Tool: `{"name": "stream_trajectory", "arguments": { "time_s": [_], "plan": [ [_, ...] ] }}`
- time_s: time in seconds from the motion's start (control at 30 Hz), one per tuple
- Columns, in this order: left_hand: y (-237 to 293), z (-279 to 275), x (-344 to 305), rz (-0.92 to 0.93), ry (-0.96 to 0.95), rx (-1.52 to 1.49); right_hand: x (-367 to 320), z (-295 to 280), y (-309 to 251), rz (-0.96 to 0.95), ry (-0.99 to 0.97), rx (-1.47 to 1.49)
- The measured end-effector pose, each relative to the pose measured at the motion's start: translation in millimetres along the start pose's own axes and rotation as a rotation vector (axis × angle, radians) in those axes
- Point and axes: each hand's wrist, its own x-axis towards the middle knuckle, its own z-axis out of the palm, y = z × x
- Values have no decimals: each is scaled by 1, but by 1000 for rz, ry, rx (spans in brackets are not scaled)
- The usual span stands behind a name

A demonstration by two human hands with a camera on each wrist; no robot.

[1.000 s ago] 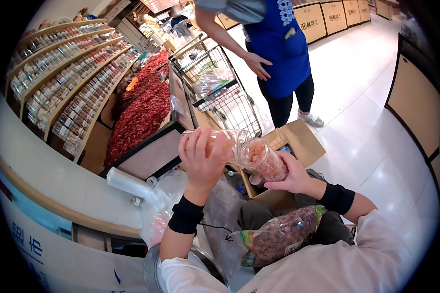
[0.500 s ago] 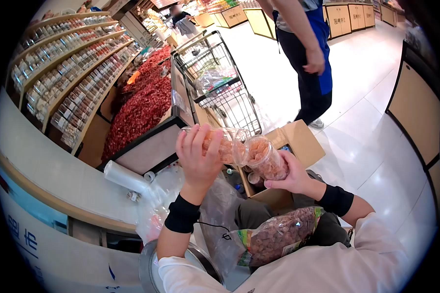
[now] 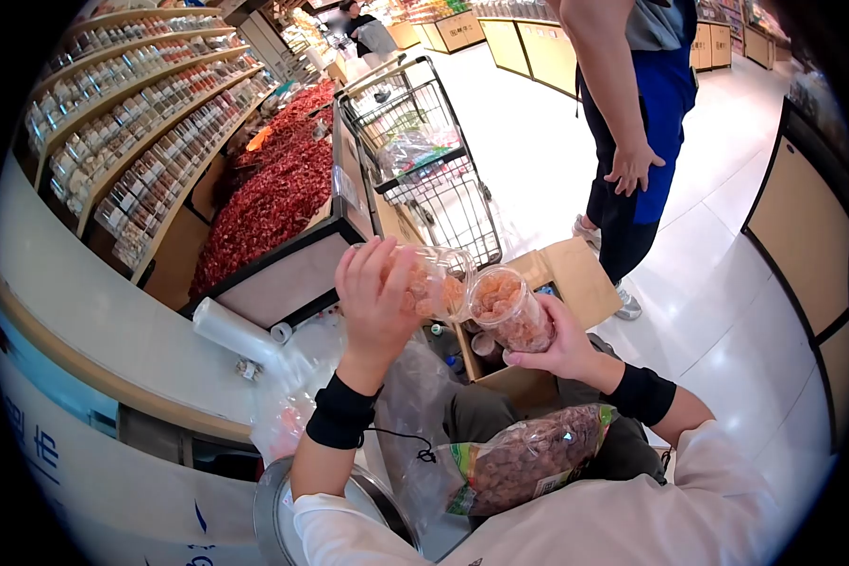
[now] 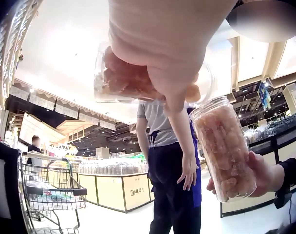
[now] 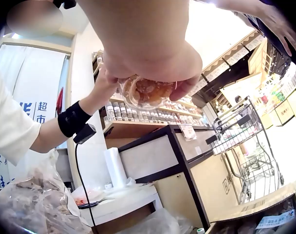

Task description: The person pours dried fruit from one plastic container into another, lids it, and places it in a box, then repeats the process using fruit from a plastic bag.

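My left hand (image 3: 375,307) grips a clear jar (image 3: 434,274) tipped on its side, with orange-pink chunks lying along its lower wall toward the mouth. That mouth is beside the open top of a second clear jar (image 3: 511,309), tilted and full of similar chunks, which my right hand (image 3: 568,344) holds around its side. In the left wrist view the sideways jar (image 4: 123,80) is above and left of the full jar (image 4: 225,151). The right wrist view shows chunks in a jar (image 5: 147,91) under my right hand. A bag of brown pieces (image 3: 538,457) lies on my lap.
An open cardboard box (image 3: 575,283) with jars inside stands beyond my hands. Behind it is a shopping cart (image 3: 424,160); a person in a blue apron (image 3: 665,132) stands right of it. A plastic roll (image 3: 231,330) and a round metal container (image 3: 278,509) are at left.
More chunks show near the mouth of the tipped jar, and the other jar looks fuller. The person in the apron has turned and moved right. Both my hands keep their grips.
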Motion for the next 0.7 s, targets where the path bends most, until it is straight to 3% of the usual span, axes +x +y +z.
{"name": "stream_trajectory", "arguments": {
  "time_s": [0.37, 0.43, 0.53, 0.63, 0.7],
  "plan": [
    [-4, -4, 0, 27, 19, 74, -2, 1, 3, 3, -18, 16],
    [-4, -7, 0, 49, -71, 90, -3, 2, 3, -3, -19, 25],
    [-6, -3, 1, -3, 53, 65, -2, 2, 5, -15, -13, 38],
    [-3, -8, -3, 61, -72, 80, -4, 4, 8, 1, -11, 38],
    [-3, -4, -4, 52, -10, 93, -2, 4, 7, 12, -15, 28]
  ]
}}
